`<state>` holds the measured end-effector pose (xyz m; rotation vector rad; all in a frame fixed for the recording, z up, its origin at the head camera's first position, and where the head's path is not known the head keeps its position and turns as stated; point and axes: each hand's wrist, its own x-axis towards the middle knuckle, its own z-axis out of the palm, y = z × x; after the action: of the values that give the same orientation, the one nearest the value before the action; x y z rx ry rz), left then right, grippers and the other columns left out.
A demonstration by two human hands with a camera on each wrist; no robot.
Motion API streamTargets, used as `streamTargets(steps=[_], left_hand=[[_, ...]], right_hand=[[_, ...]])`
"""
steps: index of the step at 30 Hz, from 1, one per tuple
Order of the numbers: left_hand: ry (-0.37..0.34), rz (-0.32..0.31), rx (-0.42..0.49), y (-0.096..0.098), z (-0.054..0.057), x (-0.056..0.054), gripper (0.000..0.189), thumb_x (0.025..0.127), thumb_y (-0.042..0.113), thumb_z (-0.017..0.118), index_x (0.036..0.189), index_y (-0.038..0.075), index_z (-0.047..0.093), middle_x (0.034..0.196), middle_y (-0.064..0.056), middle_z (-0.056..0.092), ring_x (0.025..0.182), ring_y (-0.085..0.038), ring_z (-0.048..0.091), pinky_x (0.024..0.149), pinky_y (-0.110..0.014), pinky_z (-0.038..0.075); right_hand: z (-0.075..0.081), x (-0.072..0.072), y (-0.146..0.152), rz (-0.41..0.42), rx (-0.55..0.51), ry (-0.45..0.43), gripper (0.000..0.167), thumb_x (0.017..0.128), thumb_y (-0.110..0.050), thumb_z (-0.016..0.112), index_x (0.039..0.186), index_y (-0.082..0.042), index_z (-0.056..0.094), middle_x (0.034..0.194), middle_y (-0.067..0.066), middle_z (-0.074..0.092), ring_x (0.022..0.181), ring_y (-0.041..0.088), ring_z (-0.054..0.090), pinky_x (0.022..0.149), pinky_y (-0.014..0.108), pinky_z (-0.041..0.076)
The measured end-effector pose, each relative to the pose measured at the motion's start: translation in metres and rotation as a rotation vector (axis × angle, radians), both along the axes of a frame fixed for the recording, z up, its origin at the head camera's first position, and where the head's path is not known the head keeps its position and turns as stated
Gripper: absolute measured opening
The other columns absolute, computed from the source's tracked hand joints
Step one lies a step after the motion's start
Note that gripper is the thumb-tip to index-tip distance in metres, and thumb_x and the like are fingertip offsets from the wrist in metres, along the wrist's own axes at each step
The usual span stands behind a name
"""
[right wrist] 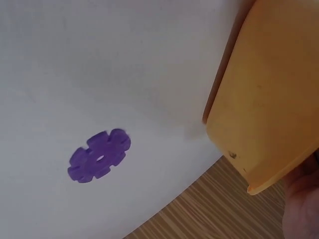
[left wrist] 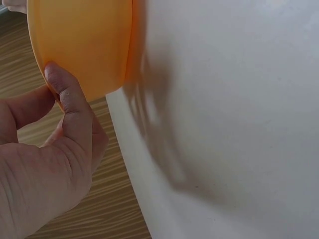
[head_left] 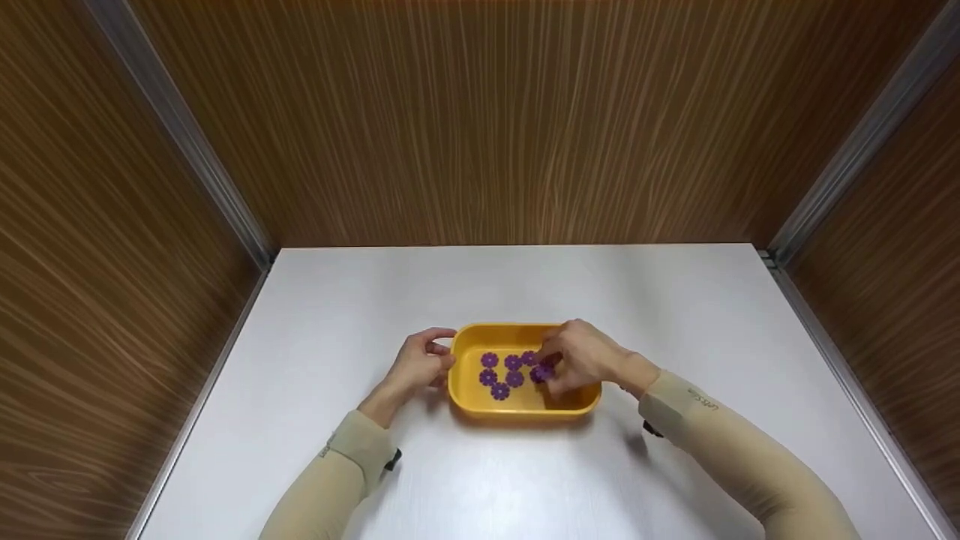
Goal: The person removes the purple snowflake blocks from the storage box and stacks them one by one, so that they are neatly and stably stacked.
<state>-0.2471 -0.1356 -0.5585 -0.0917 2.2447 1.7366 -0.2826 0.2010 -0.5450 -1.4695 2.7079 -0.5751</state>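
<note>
White tabletop (head_left: 480, 480): one tray (head_left: 517, 413), seven-plus purple discs (head_left: 484, 377)

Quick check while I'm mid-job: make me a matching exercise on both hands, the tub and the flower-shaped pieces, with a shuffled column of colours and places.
1. left hand
2. flower-shaped pieces
3. right hand
4. tub

A. yellow
B. reaching inside, toward the right end
C. purple
D. pinching the rim at the left end

Pairs: 1-D, 2-C, 3-B, 4-A
</note>
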Motion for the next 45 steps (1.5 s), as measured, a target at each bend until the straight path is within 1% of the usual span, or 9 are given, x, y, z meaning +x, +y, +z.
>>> streamTargets(steps=[6,14,19,23,27,31,37,40,45], left_hand=[[-0.002,0.000,-0.011,0.001,0.001,-0.001,0.053,0.101,0.000,0.070,0.152,0.012,0.067,0.109,-0.009,0.066,0.070,-0.015,0.063,0.062,-0.026,0.063],[0.012,-0.011,0.007,0.000,-0.002,-0.001,0.054,0.098,-0.002,0.070,0.151,0.009,0.068,0.104,-0.006,0.064,0.065,-0.015,0.059,0.059,-0.026,0.061],[0.012,-0.007,-0.002,0.000,-0.002,-0.001,0.054,0.098,-0.002,0.071,0.150,0.010,0.068,0.105,-0.006,0.065,0.068,-0.016,0.061,0.060,-0.026,0.063],[0.010,-0.009,-0.008,-0.001,-0.002,-0.001,0.053,0.099,-0.001,0.070,0.151,0.011,0.068,0.106,-0.007,0.066,0.070,-0.016,0.063,0.061,-0.027,0.064],[0.008,-0.007,-0.014,-0.002,-0.003,-0.002,0.053,0.099,0.000,0.071,0.151,0.012,0.068,0.108,-0.008,0.066,0.072,-0.017,0.064,0.063,-0.028,0.066],[0.002,-0.001,-0.016,-0.002,-0.003,-0.002,0.054,0.098,0.000,0.072,0.150,0.012,0.069,0.108,-0.008,0.066,0.072,-0.017,0.064,0.063,-0.028,0.065],[-0.002,0.004,-0.018,-0.002,-0.001,0.000,0.053,0.099,-0.001,0.071,0.151,0.012,0.068,0.107,-0.007,0.065,0.071,-0.016,0.063,0.062,-0.027,0.064],[0.007,0.001,-0.019,-0.002,0.000,0.001,0.054,0.098,-0.001,0.071,0.151,0.010,0.068,0.107,-0.008,0.065,0.070,-0.017,0.063,0.062,-0.028,0.065],[0.005,0.002,-0.024,-0.002,0.000,0.002,0.055,0.098,-0.001,0.071,0.151,0.010,0.067,0.107,-0.008,0.065,0.069,-0.017,0.063,0.063,-0.029,0.065]], right_hand=[[0.003,0.001,0.010,-0.005,-0.049,0.016,0.036,0.074,-0.028,0.097,0.104,-0.009,0.089,0.091,0.003,0.083,0.074,0.014,0.071,0.068,0.022,0.059],[0.008,0.007,0.026,-0.053,-0.080,0.025,0.035,0.073,-0.025,0.097,0.103,-0.009,0.089,0.093,0.004,0.085,0.078,0.016,0.076,0.071,0.026,0.065],[0.009,0.009,0.039,-0.076,-0.097,0.018,0.035,0.073,-0.025,0.097,0.102,-0.008,0.088,0.093,0.004,0.084,0.077,0.015,0.074,0.071,0.025,0.065],[0.008,0.011,0.048,-0.074,-0.131,0.005,0.030,0.074,-0.024,0.095,0.099,-0.009,0.087,0.090,0.003,0.082,0.074,0.018,0.074,0.068,0.024,0.064],[0.008,0.012,0.058,-0.089,-0.171,-0.013,0.028,0.074,-0.022,0.095,0.098,-0.010,0.087,0.087,0.002,0.080,0.073,0.019,0.075,0.067,0.028,0.067],[0.009,0.013,0.070,-0.122,-0.191,-0.025,0.028,0.074,-0.020,0.097,0.099,-0.010,0.088,0.088,0.001,0.081,0.075,0.017,0.076,0.069,0.029,0.069],[0.007,0.017,0.089,-0.160,-0.211,0.035,0.025,0.073,-0.021,0.098,0.094,-0.010,0.088,0.083,0.000,0.081,0.070,0.014,0.075,0.066,0.024,0.067],[0.003,0.018,0.098,-0.174,-0.217,0.073,0.023,0.071,-0.021,0.096,0.090,-0.011,0.087,0.078,-0.001,0.078,0.067,0.014,0.072,0.063,0.022,0.064],[-0.006,0.021,0.111,-0.202,-0.209,0.099,0.022,0.069,-0.019,0.098,0.087,-0.012,0.086,0.076,-0.003,0.077,0.066,0.010,0.069,0.063,0.019,0.060]])
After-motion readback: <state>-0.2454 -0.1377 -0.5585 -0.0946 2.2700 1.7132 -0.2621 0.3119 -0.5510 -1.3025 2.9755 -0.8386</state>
